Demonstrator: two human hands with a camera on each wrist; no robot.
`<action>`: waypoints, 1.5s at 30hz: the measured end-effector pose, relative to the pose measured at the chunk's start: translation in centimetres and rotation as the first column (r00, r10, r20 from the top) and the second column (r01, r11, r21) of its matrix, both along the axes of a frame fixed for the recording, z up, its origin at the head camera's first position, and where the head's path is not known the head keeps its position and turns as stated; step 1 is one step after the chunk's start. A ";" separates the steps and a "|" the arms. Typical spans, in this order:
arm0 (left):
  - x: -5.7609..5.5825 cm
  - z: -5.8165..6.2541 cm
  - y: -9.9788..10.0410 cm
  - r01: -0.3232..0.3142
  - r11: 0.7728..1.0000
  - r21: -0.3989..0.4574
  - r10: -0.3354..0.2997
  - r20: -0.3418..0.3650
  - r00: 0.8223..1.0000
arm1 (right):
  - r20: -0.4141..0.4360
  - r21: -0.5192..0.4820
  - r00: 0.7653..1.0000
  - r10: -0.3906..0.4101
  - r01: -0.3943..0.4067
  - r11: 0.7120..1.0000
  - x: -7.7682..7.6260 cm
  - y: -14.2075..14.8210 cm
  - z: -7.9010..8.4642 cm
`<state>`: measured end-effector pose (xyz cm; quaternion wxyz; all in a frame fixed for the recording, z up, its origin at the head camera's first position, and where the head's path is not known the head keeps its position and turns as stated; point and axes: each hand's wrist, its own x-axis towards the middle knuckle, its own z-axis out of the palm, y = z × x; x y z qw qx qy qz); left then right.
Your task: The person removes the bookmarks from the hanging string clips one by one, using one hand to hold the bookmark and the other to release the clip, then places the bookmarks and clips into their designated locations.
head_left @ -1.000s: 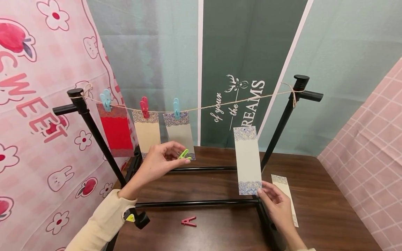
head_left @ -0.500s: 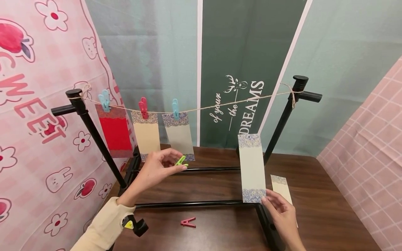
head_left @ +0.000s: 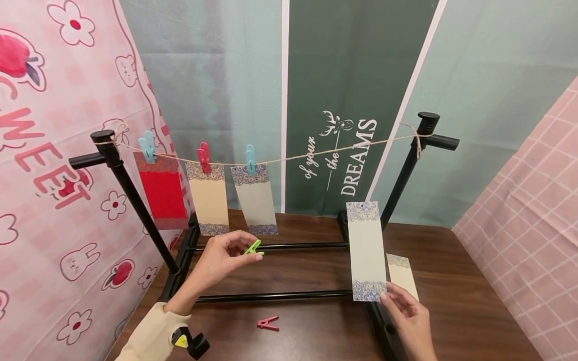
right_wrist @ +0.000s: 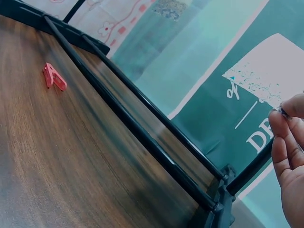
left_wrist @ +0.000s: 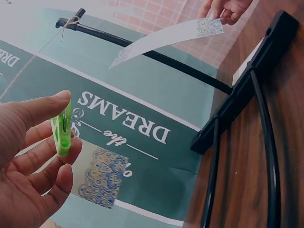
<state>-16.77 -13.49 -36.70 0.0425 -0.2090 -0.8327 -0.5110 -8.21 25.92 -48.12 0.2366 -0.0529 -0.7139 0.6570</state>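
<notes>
Between thumb and fingers, my left hand (head_left: 221, 258) pinches a green clothespin (left_wrist: 62, 128), below the hanging cards in the head view. My right hand (head_left: 410, 316) pinches the lower right corner of a white card (head_left: 367, 250) with blue patterned ends, held up near the right post. In the left wrist view that card bows in a curve. A twine line (head_left: 311, 154) bears a red card (head_left: 163, 193) and a cream card (head_left: 208, 200), and a greyish card (head_left: 257, 203) hangs closest to the middle. Blue and pink clothespins hold them.
A pink clothespin (head_left: 268, 323) lies on the wooden table (head_left: 311, 331). Behind the right hand lies another cream card (head_left: 403, 276), partly hidden. The black rack has a left post (head_left: 140, 205), a right post (head_left: 399, 185) and low crossbars (head_left: 280, 297).
My right hand has lowered the white card and shifted it slightly right. My left hand, with the green clothespin, has come down and a little left.
</notes>
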 end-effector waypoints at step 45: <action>2.5 -7.8 -1.6 -0.046 0.999 0.001 0.046 0.134 0.990 | 0.051 -0.143 0.982 -0.184 0.189 0.971 3.1 1.6 -1.9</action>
